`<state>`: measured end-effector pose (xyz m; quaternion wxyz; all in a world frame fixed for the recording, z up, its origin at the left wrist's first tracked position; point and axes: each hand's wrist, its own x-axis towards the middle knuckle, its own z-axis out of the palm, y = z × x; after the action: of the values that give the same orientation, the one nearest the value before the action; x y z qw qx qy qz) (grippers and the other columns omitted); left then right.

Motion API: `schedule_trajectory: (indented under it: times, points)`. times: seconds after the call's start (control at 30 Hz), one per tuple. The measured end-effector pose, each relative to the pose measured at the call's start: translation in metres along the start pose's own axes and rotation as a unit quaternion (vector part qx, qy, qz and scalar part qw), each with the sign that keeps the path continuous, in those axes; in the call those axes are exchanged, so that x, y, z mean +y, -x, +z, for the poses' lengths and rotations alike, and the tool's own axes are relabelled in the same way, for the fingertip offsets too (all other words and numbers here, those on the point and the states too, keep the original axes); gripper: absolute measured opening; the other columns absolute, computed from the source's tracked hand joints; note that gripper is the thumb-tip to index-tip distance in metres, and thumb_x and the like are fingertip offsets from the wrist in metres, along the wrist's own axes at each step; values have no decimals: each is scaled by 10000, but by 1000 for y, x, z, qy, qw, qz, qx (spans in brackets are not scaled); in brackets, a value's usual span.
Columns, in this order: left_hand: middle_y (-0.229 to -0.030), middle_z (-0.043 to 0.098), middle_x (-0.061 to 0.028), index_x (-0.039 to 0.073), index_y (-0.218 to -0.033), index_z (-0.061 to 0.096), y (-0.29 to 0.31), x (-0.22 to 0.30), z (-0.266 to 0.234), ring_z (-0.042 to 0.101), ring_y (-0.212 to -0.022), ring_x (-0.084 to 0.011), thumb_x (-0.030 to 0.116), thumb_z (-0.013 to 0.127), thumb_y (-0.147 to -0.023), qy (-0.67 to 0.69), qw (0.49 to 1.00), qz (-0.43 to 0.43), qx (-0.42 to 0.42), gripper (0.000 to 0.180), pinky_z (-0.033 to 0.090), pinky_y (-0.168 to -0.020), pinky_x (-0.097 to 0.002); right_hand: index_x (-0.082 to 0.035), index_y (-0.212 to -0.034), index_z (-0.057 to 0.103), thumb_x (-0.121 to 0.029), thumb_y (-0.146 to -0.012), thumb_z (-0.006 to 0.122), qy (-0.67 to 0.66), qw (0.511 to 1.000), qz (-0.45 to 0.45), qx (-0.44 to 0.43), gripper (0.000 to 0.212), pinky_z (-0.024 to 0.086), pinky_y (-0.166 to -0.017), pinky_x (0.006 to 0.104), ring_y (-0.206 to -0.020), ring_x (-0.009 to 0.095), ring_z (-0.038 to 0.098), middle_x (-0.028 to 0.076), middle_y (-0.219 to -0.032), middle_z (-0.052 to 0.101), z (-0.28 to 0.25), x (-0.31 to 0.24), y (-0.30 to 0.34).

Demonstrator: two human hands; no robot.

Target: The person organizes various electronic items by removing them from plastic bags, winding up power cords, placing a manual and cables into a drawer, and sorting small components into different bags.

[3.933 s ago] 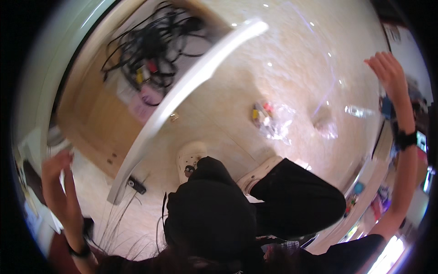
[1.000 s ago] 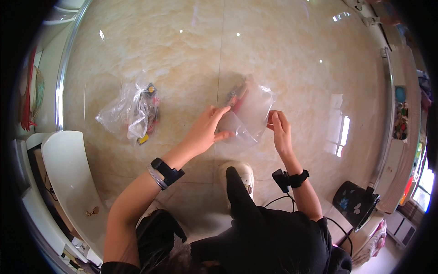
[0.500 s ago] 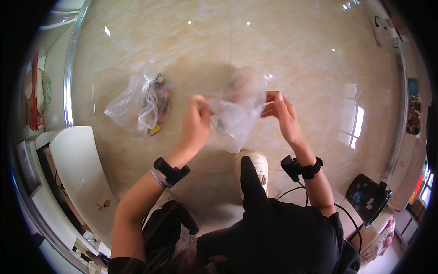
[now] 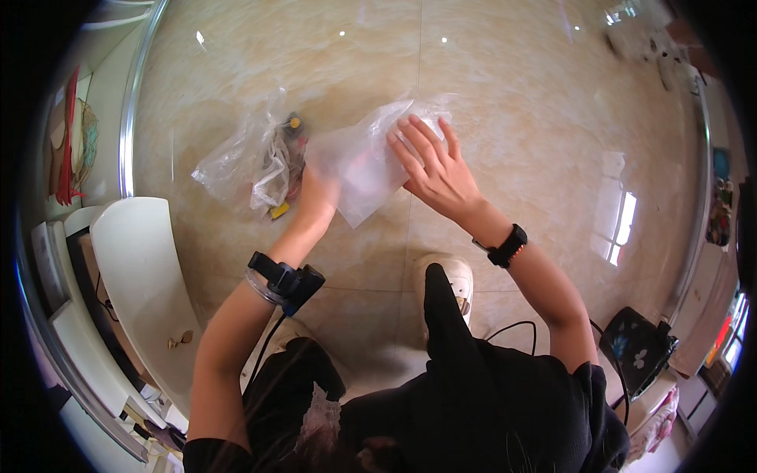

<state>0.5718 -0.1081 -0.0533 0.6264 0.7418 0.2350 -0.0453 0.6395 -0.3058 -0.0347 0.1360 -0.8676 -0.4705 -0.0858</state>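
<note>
A clear, crumpled plastic bag (image 4: pixel 363 169) is spread between my hands above the tiled floor. My left hand (image 4: pixel 318 191) is at its left side, blurred, its fingers hidden behind or inside the plastic; which of the two I cannot tell. Over the upper right of the bag, my right hand (image 4: pixel 438 169) lies back upward, fingers stretched and apart, touching the film. To the left a second clear bag (image 4: pixel 236 162), knotted near its top, lies on the floor. Dark, red and yellow pieces show in and beside it, including a yellow piece (image 4: pixel 279 210).
A white cabinet door (image 4: pixel 142 260) stands ajar on the left, with a brass-coloured knob (image 4: pixel 181 340). My white shoe (image 4: pixel 451 276) is on the floor below the bag. A dark flower-patterned box (image 4: pixel 631 347) stands at the right. Black cables run beside my arms.
My left hand has gone behind or into the bag's left side. The bag has shifted left and widened out. My right hand has moved up and left, and turned flat onto it.
</note>
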Motion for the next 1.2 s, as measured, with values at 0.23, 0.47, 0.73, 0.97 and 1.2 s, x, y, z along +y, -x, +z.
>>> schedule_trajectory:
  times: [0.23,0.47,0.73,0.97,1.2]
  points:
    - [-1013,578,-67,21,-1126,454,-6,7,-6,564,-860,-120,66,466,-888,225,973,-30,30,242,461,-718,-243,-134,-929,606,-98,-734,592,-5,995,-64,78,199,406,-971,447,-1105,198,525,1,-1074,597,0,23,-14]
    - [-1097,535,-45,51,-1203,435,-11,28,-11,546,-955,-124,110,517,-872,237,968,-28,-74,346,459,-776,-253,-135,-924,589,-65,-698,629,-64,994,-32,87,240,407,-975,459,-973,189,578,12,-1000,593,-8,23,-14]
    - [-1247,460,-63,67,-1307,373,-2,33,-22,435,-1159,-137,242,600,-855,368,911,-136,-127,535,387,-939,-315,-121,-1089,546,-153,-795,618,-69,997,-7,40,304,369,-991,438,-1099,212,493,63,-1138,509,2,-8,-1]
    - [-1212,489,-29,57,-1306,395,-6,44,-14,463,-1099,-122,232,603,-854,158,970,59,-177,527,404,-907,-303,-102,-975,603,-22,-740,577,-135,987,18,83,249,451,-895,423,-915,254,586,50,-975,602,-13,11,-12]
    - [-1121,551,-40,53,-1220,471,-28,62,-38,532,-998,-130,308,612,-830,142,962,-70,-224,486,448,-821,-285,-77,-953,606,28,-780,548,-281,956,84,33,211,492,-662,302,-745,231,595,58,-892,615,-70,9,-32]
